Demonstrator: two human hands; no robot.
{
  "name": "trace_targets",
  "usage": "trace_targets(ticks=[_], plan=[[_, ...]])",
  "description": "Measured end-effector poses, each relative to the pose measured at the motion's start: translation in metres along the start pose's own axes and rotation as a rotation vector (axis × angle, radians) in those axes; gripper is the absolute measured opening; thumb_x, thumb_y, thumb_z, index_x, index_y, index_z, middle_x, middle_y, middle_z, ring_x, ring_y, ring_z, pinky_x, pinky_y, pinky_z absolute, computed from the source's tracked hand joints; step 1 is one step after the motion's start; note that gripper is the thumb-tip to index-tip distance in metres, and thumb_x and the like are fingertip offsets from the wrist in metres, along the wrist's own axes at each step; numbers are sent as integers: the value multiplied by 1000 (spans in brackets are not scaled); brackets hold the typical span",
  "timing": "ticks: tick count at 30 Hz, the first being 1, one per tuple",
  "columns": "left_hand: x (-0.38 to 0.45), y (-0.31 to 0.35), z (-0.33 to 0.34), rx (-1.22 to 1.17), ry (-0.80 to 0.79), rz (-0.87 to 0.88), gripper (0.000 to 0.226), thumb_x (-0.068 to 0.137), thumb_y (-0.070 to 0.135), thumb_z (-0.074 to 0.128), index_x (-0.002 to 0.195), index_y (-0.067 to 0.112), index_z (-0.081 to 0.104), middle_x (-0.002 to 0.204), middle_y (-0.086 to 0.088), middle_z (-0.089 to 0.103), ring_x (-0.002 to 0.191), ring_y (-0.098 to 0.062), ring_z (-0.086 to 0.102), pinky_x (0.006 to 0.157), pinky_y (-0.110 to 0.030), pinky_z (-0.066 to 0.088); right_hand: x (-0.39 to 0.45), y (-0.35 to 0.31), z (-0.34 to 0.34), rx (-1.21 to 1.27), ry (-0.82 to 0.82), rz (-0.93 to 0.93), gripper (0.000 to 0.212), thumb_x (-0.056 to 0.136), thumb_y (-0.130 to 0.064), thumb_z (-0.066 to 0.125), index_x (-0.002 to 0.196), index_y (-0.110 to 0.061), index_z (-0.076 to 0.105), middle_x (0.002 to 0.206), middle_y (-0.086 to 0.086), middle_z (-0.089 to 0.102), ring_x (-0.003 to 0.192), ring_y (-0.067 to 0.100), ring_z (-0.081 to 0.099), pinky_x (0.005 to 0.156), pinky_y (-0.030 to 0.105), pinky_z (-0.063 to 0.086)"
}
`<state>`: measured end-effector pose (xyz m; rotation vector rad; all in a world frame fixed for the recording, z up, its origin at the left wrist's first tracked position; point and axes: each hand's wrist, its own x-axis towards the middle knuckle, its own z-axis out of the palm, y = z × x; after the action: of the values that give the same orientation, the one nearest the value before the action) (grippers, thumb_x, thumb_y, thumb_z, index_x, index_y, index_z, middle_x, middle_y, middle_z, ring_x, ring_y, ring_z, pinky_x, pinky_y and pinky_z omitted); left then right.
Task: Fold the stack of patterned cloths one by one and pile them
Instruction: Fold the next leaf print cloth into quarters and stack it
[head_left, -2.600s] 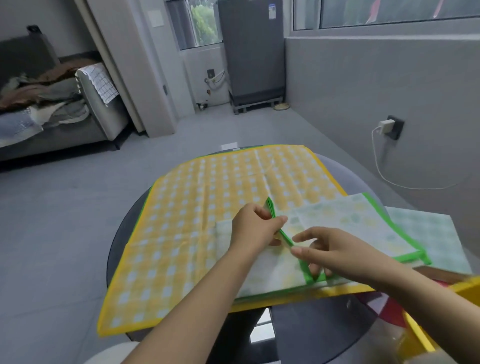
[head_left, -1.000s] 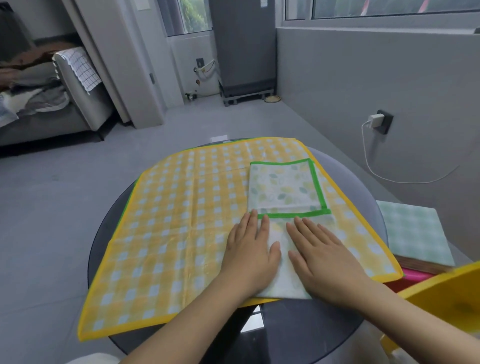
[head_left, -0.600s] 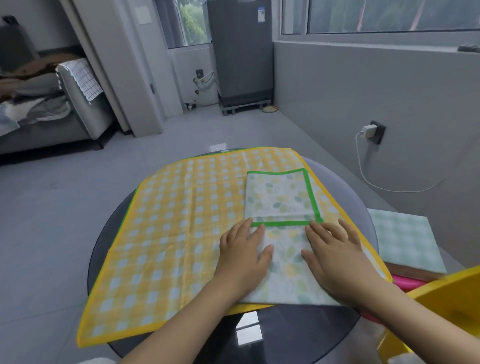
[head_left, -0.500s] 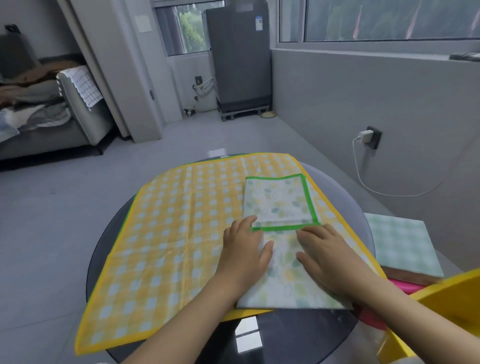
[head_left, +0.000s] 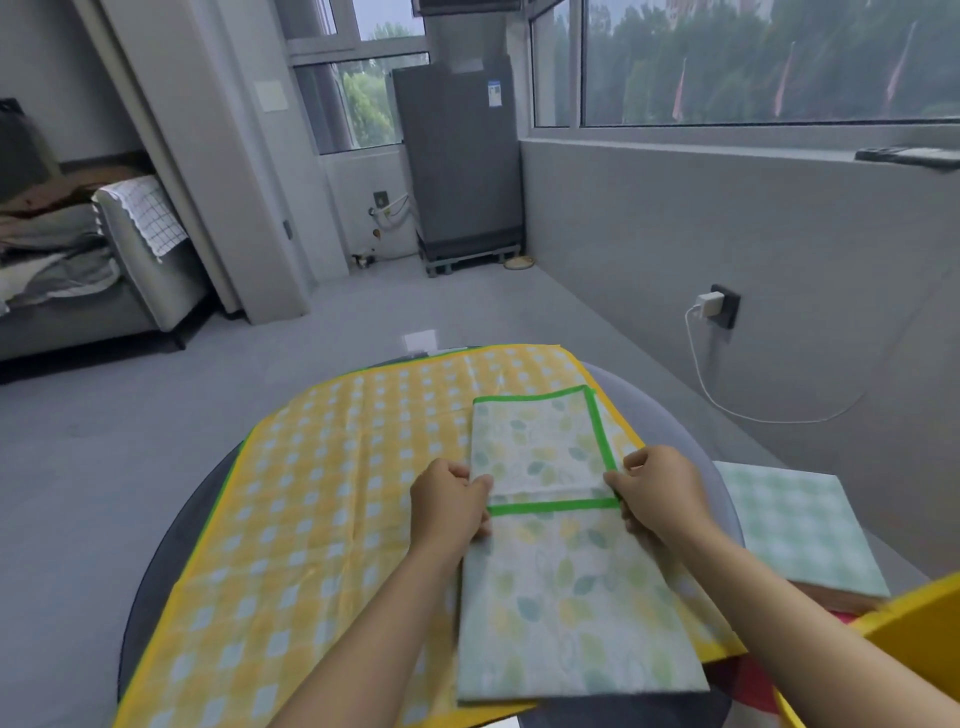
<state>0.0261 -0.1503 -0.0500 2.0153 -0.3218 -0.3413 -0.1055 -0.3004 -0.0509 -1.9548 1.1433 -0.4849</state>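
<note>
Grey floor and walls surround my round dark bench (head_left: 156, 561), which carries a spread yellow checked cloth (head_left: 311, 493). On it lies the leaf-print cloth (head_left: 561, 587) with green trim, partly folded. My left hand (head_left: 449, 501) pinches its left edge at the green band, fingers curled; my right hand (head_left: 657, 491) grips the right edge the same way. A folded green checked cloth (head_left: 795, 530) rests to the right. I can see a sticker on the grey fridge (head_left: 457, 156), but its writing is too small to read.
</note>
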Motion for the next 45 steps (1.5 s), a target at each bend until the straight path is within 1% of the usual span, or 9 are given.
trace_targets(ticks=[3,10,15,25,29,32,37,40,45], plan=[[7,2,0,-24,8,-58,18,86,15,68,94,5,56,63,-10,61,38,-15,54,43,-25,48,6,0,2,93,4,61,20,85,-9,64,69,-3,54,51,13,55,34,21,50,45,33,49],[13,-2,-1,-247,-1,-103,16,84,16,70,88,4,60,65,-12,63,34,-12,54,43,-23,50,8,-1,2,489,-2,159,13,82,-4,67,75,-7,56,60,11,58,45,21,53,44,26,48],[10,-3,-9,-381,-43,-120,17,89,26,65,87,9,62,64,-9,62,42,-15,56,49,-24,53,3,0,-10,653,-102,184,12,87,-15,65,81,-5,62,69,15,63,56,22,61,47,19,54],[-12,3,-26,-623,-143,-164,41,98,33,47,74,1,57,62,-9,59,56,-21,57,54,-26,52,-7,7,-29,772,-327,166,39,94,-28,51,96,8,65,93,19,67,76,24,62,77,29,55],[-17,0,-33,-574,-205,-122,37,97,30,48,80,1,62,64,-6,63,65,-19,61,62,-26,52,-11,10,-31,742,-328,162,33,91,-25,57,89,6,68,90,19,70,74,20,64,80,26,56],[-17,-6,-34,-483,-204,-89,33,97,29,50,81,5,67,79,-10,68,75,-20,64,66,-26,50,-15,11,-34,663,-370,135,31,89,-28,60,92,2,70,86,10,72,73,15,67,67,21,53],[-21,-13,-36,-326,-206,-46,33,96,36,50,88,10,69,94,-7,71,89,-20,67,84,-34,53,-22,13,-36,458,-373,46,32,79,-36,70,98,-10,72,93,3,74,89,16,69,83,28,52],[-25,-17,-33,-194,-194,21,28,96,37,50,90,17,69,97,2,71,92,-15,65,85,-35,52,-27,12,-35,357,-311,-49,15,81,-28,70,92,-19,72,93,-6,71,87,7,65,70,17,47],[-29,-25,-25,79,-142,272,16,95,31,53,96,21,65,110,7,56,100,-7,55,81,-21,43,-27,16,-24,171,-222,-158,27,77,-27,75,102,-18,71,100,-7,68,95,10,62,85,26,48]])
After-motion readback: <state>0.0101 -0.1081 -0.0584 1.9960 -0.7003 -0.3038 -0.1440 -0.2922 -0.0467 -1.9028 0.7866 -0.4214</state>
